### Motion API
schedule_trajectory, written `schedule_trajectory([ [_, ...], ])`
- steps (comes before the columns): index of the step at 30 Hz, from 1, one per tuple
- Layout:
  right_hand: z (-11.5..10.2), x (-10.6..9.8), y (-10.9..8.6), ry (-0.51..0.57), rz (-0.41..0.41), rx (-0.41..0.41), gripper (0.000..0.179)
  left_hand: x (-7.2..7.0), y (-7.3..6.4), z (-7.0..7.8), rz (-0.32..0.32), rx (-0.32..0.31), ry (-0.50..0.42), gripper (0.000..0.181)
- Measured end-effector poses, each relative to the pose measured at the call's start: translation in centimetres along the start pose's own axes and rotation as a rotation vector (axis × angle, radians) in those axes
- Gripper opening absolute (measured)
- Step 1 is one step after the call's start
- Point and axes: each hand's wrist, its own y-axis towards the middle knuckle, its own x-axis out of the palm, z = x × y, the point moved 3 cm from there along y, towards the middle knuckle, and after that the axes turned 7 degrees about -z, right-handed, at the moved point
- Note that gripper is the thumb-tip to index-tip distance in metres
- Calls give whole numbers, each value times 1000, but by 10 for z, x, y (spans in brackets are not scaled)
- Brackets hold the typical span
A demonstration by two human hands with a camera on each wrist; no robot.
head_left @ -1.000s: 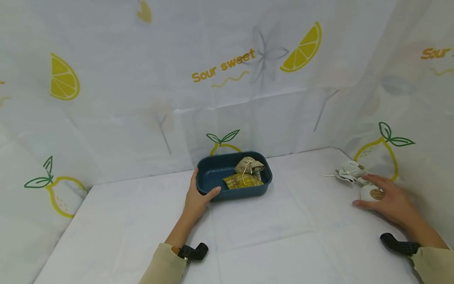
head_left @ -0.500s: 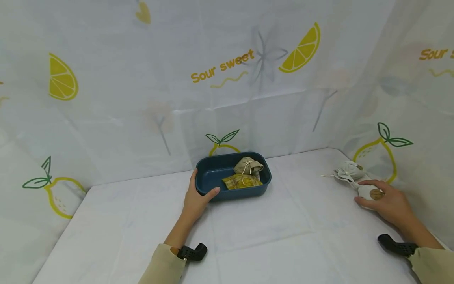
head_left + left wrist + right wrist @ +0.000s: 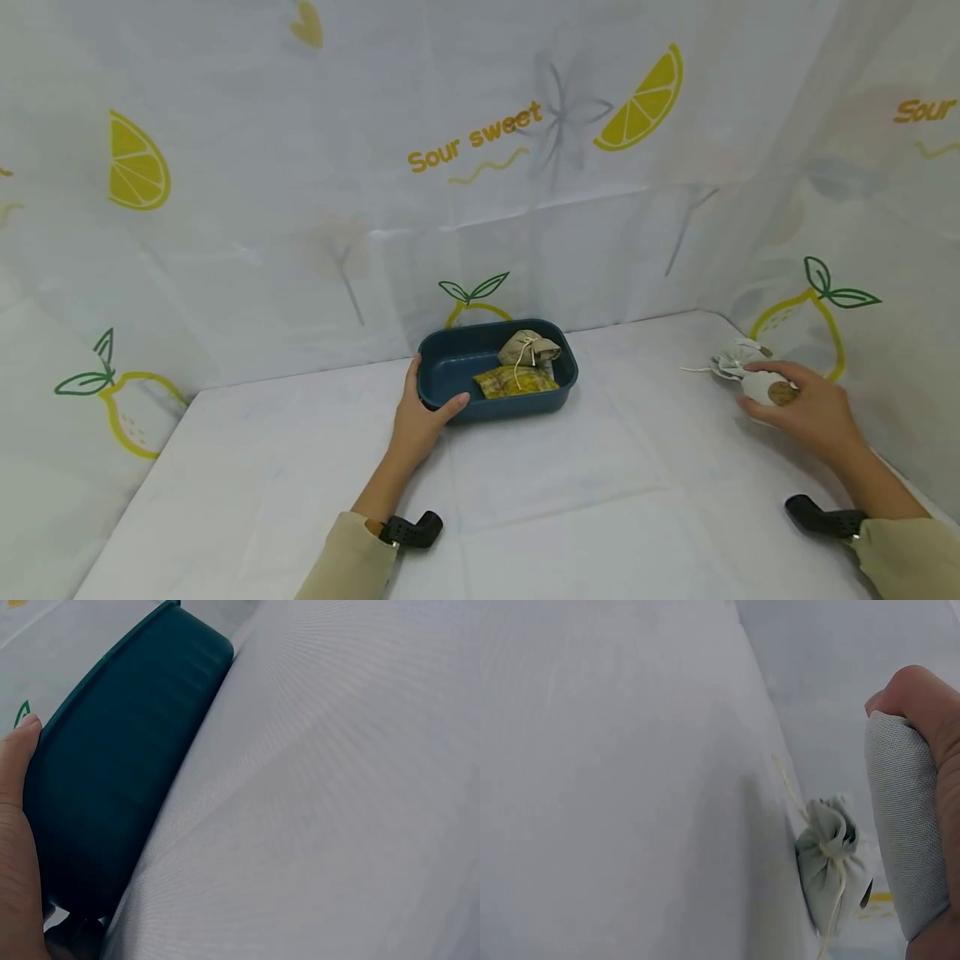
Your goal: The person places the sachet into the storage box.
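Pale cloth is filling my right hand; I am recording finger and thumb as pinching a pouch, spread to its breadth. Another pouch is lying just beyond, at ten o'clock. My left hand, being nearer, is gripping the blue box at nine o'clock, its long axis running roughly nine to three.

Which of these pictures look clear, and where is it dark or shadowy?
Head: bright, the "Sour sweet" lettering crisp; left wrist: dimmer, the blue container very dark; right wrist: soft shadow on the white tablecloth beside the drawstring pouch.
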Motion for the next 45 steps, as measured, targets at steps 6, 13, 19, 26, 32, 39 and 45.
schedule_trajectory([
  [6,-41,1,7,47,35,-105,42,1,2,-3,4,-2,-3,106],
  [13,-91,5,25,113,86,-279,44,4,1,-5,7,-7,-14,107],
  [19,-125,8,38,150,130,-431,48,8,4,-2,-7,12,-28,107],
  [26,-166,27,57,135,70,-502,49,8,3,-2,3,0,-22,108],
  [32,-204,46,71,168,-2,-582,48,4,2,-3,7,-3,-15,108],
  [39,-241,79,82,231,-45,-647,48,1,2,-3,9,-5,-12,108],
  [45,-268,113,84,219,-140,-710,49,0,2,-2,11,-2,-12,109],
])
